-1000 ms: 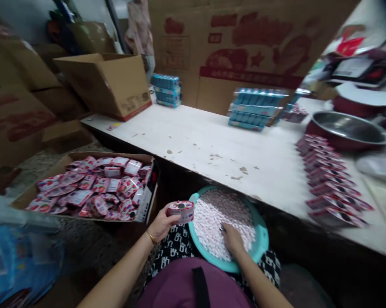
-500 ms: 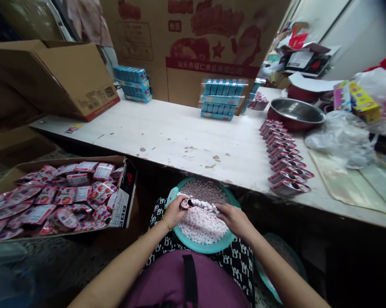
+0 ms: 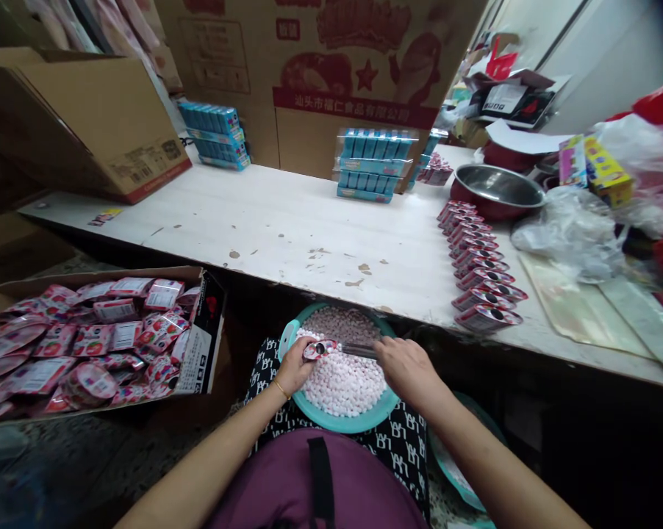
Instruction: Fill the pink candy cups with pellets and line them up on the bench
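Observation:
My left hand [image 3: 295, 367] is closed on a small red-and-pink printed box [image 3: 312, 351] with a dark round hole, held above the basin. My right hand [image 3: 407, 369] grips a narrow metal scoop [image 3: 360, 351]; its far end points left and meets the box. A few white pieces show where the two meet. Below both hands, a turquoise basin [image 3: 347, 425] rests on my lap, filled with small white and pale-pink candies [image 3: 339, 389]. My fingers partly cover the box and the scoop's handle end.
Left, a carton [image 3: 213, 330] holds many similar boxes. On the white table [image 3: 265, 220] stand a row of printed boxes [image 3: 483, 279], blue packs [image 3: 373, 158], a metal bowl [image 3: 497, 187] and plastic bags [image 3: 574, 235]. Another basin [image 3: 458, 485] sits low at right.
The scoop was heaped with white candies; now its metal shows mostly bare. My right hand has turned over and shifted slightly right. The view has shifted a little.

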`<move>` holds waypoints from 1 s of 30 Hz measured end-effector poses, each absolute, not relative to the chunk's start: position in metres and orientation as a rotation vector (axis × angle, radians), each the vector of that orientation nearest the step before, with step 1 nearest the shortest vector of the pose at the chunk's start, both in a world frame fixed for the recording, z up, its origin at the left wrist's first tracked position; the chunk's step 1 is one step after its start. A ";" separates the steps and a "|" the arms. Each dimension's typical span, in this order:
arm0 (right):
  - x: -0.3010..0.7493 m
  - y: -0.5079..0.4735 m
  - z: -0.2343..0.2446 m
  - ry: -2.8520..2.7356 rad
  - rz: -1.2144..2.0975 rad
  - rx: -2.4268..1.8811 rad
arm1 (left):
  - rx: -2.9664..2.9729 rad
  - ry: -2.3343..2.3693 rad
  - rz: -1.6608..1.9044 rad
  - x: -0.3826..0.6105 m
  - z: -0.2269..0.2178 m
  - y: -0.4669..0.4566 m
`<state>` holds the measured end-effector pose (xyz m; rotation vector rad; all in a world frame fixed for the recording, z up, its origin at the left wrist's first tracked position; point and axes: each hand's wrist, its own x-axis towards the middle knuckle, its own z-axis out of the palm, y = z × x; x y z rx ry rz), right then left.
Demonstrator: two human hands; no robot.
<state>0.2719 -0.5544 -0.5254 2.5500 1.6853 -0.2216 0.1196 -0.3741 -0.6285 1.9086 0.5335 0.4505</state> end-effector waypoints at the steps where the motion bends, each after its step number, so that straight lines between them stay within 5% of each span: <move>1: 0.278 -0.559 -0.540 1.624 -0.282 2.614 | 1.887 0.567 0.461 0.117 -0.627 -0.371; 8: 0.247 -0.530 -0.660 1.469 -0.731 2.893 | 1.588 0.759 0.351 0.120 -0.636 -0.373; 13: 0.238 -0.519 -0.679 1.477 -0.898 3.062 | 1.326 0.746 0.372 0.117 -0.638 -0.376; 21: 0.275 -0.558 -0.609 1.686 -0.882 3.131 | 1.683 0.754 0.563 0.098 -0.615 -0.352; 30: 0.266 -0.541 -0.516 1.702 -0.387 2.599 | 1.845 0.586 0.464 0.118 -0.617 -0.388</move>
